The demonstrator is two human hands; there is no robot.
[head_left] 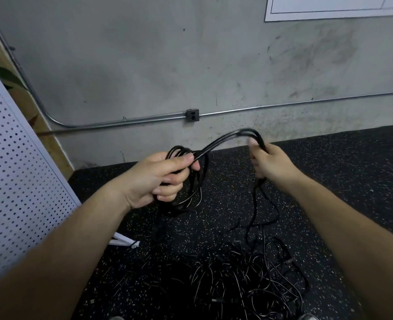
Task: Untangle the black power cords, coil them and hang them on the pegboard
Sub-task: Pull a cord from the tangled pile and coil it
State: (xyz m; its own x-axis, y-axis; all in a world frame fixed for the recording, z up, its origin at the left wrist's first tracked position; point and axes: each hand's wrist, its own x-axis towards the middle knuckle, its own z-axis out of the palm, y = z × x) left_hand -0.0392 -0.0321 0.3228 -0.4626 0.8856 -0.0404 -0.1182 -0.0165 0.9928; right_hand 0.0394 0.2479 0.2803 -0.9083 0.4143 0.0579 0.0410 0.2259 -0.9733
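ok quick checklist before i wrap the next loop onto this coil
1. Left hand grips the coil firmly: ok.
2. Right hand holds the strands running over to the coil: ok.
3. Strands lie side by side between the hands, not crossed: ok.
4. Tail below the right hand runs free: cannot tell, as it drops towards the pile.
5. Pile on the floor untangled: not ok, it is a dense knot of cords.
6. Pegboard beside you on the left for hanging: ok.
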